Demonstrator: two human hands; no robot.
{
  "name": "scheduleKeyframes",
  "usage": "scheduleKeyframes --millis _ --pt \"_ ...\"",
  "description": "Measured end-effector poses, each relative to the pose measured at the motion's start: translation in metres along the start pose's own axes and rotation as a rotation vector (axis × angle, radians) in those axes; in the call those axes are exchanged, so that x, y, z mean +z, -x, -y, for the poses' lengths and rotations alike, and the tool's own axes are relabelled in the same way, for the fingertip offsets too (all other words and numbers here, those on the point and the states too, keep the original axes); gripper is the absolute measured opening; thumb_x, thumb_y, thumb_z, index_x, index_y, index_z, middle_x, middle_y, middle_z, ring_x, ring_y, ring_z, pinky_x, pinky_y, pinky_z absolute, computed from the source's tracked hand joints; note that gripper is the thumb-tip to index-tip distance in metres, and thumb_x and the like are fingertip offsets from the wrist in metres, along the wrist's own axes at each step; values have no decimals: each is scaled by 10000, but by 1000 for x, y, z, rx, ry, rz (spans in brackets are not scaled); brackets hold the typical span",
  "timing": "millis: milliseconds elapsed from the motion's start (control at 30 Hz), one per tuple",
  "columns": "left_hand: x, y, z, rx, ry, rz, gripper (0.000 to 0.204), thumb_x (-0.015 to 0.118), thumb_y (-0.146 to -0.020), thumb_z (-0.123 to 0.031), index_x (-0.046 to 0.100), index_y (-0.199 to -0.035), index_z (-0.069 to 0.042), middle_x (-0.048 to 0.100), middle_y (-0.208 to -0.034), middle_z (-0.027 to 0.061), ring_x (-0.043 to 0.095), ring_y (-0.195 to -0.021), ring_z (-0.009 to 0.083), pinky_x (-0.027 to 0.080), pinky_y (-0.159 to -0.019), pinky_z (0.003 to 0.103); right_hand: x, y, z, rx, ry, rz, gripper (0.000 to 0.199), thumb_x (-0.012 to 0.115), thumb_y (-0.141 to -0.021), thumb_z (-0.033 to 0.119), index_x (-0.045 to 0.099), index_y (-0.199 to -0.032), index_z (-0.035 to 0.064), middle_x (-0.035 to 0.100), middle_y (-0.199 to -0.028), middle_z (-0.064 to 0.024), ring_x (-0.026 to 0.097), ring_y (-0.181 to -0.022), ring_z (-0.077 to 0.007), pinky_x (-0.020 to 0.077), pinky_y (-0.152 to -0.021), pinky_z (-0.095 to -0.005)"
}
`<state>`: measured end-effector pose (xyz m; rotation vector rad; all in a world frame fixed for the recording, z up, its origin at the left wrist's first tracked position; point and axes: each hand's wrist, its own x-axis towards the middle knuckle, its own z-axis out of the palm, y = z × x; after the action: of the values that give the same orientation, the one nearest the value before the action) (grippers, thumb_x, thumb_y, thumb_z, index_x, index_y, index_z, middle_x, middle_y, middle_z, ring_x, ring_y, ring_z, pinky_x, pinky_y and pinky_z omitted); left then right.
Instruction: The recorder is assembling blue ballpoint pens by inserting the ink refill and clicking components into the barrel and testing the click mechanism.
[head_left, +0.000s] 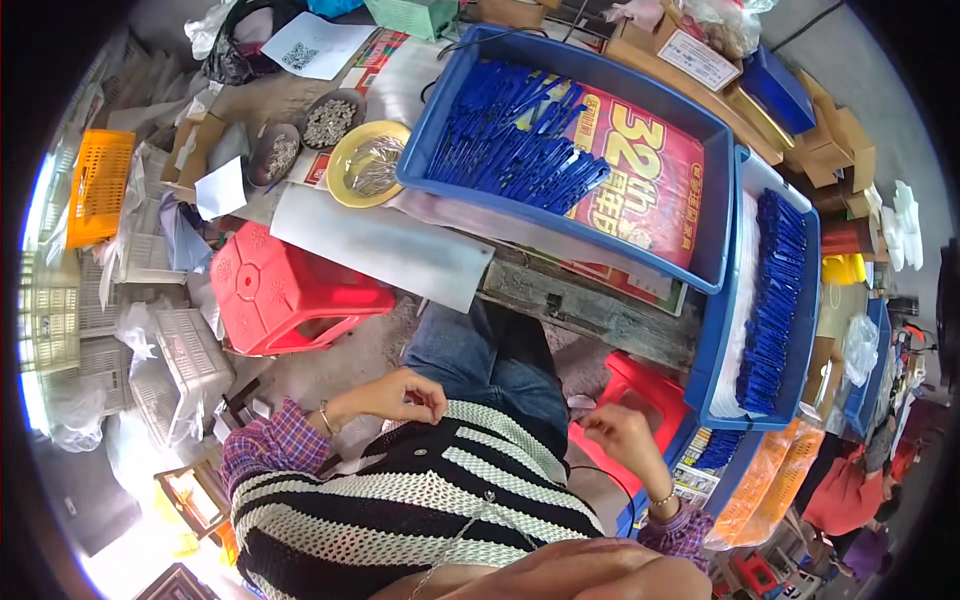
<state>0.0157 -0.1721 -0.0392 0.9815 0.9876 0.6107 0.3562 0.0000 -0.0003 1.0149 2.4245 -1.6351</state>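
Above my lap, my left hand has its fingers curled toward the thumb, and nothing shows in the gap. My right hand is raised on the other side of my lap, beside a red stool. Its fingers are bent inward, and whatever may be between them is hidden. Neither hand touches the bench. Ahead on the bench, a large blue tray holds many thin dark-blue pieces over a red printed sheet. A yellow bowl of thin metal pieces stands to its left.
Two dark dishes of small parts, including one dish, sit left of the bowl. A second blue tray with more blue pieces stands at right. Another red stool is at left, near stacked pale crates. Cardboard boxes are back right.
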Motion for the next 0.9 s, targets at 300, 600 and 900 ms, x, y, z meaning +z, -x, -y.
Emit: scheduleKeyframes --millis 300,600,900 --pt "-15 -1 -1 77 -41 -211 87 626 -828 -94 598 -826 -12 591 -758 7 537 -717 54 446 -646 219 -66 -60 91 -206 201 -257 168 617 -720 -45 633 -871 27 537 -785 -74 541 -640 -160 419 -547 -243" --pt "-50 -8 -24 314 894 -461 92 531 -885 -78 536 -955 -20 586 -762 87 563 -683 149 456 -624 246 -73 -98 118 -364 416 -305 113 578 -756 -77 617 -835 -5 484 -722 -74 491 -604 -157 386 -528 -250" --pt "-154 -5 -82 509 -245 -962 168 530 -874 -47 605 -1005 26 639 -917 55 599 -837 117 481 -765 245 -93 -144 113 -376 309 -346 127 546 -777 -69 604 -876 -14 519 -744 -65 492 -646 -133 384 -587 -242"
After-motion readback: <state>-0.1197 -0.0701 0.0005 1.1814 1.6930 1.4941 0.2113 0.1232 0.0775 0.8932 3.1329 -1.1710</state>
